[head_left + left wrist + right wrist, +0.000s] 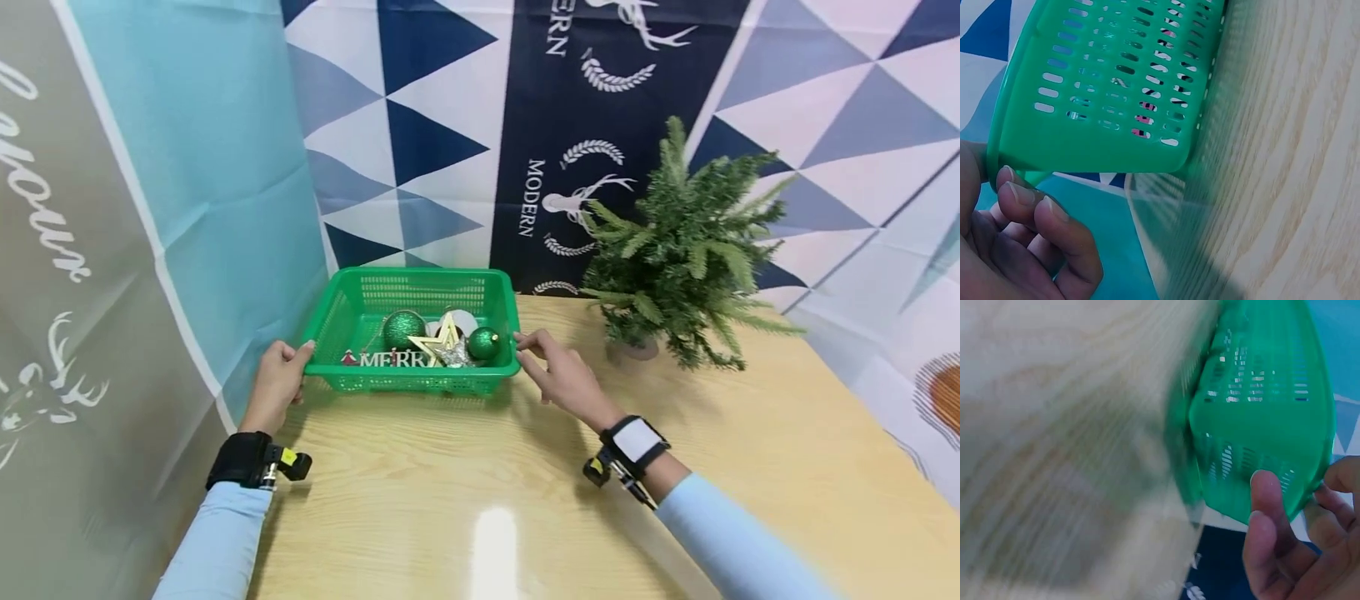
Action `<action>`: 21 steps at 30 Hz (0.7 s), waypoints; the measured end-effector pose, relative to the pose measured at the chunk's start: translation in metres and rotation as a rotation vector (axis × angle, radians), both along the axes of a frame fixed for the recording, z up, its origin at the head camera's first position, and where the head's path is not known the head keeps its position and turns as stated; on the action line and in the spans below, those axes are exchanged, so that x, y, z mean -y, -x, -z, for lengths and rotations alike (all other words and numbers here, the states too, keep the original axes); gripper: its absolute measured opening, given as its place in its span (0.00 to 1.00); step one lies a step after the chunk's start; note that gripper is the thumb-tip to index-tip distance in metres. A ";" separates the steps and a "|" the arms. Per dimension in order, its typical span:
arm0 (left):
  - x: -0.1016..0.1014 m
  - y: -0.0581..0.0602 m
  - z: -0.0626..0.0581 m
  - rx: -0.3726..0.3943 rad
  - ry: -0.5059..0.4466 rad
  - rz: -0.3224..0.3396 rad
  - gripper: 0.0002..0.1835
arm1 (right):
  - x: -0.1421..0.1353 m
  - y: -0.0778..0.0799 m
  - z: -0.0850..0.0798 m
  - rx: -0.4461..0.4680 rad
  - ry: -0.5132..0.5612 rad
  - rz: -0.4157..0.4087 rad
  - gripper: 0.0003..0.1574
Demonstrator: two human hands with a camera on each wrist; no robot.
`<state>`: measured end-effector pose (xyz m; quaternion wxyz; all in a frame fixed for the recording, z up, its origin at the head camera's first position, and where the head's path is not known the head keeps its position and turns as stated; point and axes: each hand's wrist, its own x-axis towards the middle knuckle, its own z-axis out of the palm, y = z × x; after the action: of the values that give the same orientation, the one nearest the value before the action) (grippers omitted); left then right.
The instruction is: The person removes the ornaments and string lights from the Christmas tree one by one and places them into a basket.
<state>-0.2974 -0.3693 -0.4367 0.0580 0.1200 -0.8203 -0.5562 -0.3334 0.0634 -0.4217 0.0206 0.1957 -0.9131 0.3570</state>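
Note:
A green plastic basket (412, 371) with slotted walls stands near the back of the wooden table. My left hand (279, 375) pinches its rim at the front left corner; in the left wrist view the fingers (1063, 234) curl below that rim. On the right side, my right hand (562, 375) holds the rim between thumb and fingers, with two fingertips (1266, 481) along the outer wall in the right wrist view. Inside lie a large green ball ornament (403, 330), a smaller green ball (483, 342), a gold star (447, 332), a silvery ornament (456, 355) and white "MERRY"-like lettering (393, 358).
A small artificial fir tree (686, 250) stands on the table (420, 500) to the right of the basket, its branches spreading over the tabletop. Patterned cloth (442, 142) hangs close behind the basket, and a teal and grey cloth (217, 192) borders the left side.

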 end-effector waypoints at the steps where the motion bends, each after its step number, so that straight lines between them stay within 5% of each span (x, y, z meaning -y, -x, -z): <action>1: 0.006 0.001 0.000 -0.006 0.025 -0.009 0.24 | 0.008 0.004 0.000 -0.018 -0.034 0.011 0.16; 5: 0.023 0.010 -0.002 -0.031 0.266 -0.052 0.24 | 0.040 0.025 -0.002 -0.104 -0.162 0.054 0.15; 9: 0.036 0.032 -0.012 0.002 0.548 -0.097 0.24 | 0.068 0.050 -0.009 -0.197 -0.261 0.102 0.16; 13: 0.049 0.057 -0.023 0.035 0.654 -0.120 0.28 | 0.097 0.074 -0.021 -0.250 -0.329 0.121 0.16; 18: 0.058 0.061 -0.015 0.045 0.742 -0.161 0.26 | 0.122 0.080 -0.028 -0.217 -0.411 0.091 0.13; 21: 0.061 0.061 -0.013 -0.010 0.892 -0.144 0.23 | 0.129 0.083 -0.033 -0.190 -0.484 0.057 0.12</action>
<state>-0.3586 -0.4301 -0.4241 0.1465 0.1375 -0.9690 -0.1436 -0.4166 -0.0654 -0.3884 0.0689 0.2015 -0.9711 0.1074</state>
